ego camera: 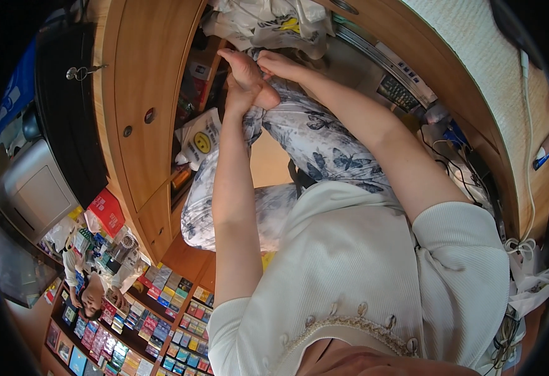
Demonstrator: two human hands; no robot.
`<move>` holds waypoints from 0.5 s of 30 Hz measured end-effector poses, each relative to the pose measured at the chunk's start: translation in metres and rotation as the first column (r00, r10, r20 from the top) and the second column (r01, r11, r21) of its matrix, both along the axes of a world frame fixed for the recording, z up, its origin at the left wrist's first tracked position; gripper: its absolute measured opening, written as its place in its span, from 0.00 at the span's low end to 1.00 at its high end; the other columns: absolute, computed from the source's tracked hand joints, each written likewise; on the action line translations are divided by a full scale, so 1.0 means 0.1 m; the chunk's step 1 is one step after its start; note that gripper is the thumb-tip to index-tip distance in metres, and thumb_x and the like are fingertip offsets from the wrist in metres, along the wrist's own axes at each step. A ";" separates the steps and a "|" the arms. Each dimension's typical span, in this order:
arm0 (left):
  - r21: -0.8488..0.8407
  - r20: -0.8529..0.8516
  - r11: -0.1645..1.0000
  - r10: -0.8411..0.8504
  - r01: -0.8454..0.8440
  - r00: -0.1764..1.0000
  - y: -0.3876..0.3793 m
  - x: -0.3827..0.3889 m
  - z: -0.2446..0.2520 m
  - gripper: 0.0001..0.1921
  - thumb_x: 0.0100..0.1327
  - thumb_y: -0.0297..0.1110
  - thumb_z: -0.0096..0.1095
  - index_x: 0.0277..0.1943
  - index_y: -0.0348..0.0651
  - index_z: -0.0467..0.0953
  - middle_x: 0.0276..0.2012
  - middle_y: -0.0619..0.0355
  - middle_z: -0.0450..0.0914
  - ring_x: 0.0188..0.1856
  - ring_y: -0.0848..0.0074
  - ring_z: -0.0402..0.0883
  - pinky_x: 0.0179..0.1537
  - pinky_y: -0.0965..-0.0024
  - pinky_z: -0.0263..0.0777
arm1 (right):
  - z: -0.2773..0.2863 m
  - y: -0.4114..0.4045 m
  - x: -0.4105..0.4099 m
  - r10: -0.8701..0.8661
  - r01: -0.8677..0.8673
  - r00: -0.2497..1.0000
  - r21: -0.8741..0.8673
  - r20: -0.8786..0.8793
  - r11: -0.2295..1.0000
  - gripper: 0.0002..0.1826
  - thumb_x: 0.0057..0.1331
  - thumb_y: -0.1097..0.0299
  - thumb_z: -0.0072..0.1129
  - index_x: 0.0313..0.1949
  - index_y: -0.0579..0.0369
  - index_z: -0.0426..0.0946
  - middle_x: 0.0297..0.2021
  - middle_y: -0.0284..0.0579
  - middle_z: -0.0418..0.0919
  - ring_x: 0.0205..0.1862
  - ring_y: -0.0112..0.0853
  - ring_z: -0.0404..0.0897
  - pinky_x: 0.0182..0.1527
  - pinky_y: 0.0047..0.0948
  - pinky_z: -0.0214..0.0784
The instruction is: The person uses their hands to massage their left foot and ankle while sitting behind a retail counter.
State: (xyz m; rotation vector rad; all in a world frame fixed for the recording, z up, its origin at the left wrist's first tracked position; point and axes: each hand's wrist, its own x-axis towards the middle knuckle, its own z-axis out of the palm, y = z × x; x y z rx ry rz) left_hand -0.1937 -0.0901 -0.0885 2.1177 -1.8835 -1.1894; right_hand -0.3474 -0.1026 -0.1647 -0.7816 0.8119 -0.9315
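Note:
A bare foot [246, 68] is raised across my other leg, its sole turned up. My left hand [240, 94] is wrapped around it near the heel and gripping it. At the far side of the foot, my right hand [276, 65] has its fingers curled close together by the trouser hem. What lies between those fingertips is hidden or too small to tell. White trousers [335, 141] with a dark butterfly print cover both bent legs. My light ribbed shirt [349, 263] fills the lower middle of the view.
Wooden cabinet doors [147, 94] rise on the left, with keys [79, 73] hanging near the top edge. A keyboard [398, 91] and cables [462, 164] are under the desk [467, 51] at right. Plastic bags [274, 23] are ahead. Shelves of small boxes [147, 329] stand lower left.

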 end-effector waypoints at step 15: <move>0.028 0.012 0.999 0.019 -0.019 1.000 -0.01 0.04 -0.03 0.43 0.44 0.42 0.69 0.60 0.33 0.51 0.49 0.43 0.70 0.48 0.64 0.74 0.44 0.69 0.69 | 0.11 -0.02 -0.05 0.052 -0.070 0.995 0.213 0.087 0.975 0.12 0.63 0.57 0.41 0.27 0.50 0.63 0.20 0.30 0.63 0.20 0.20 0.62 0.34 0.28 0.71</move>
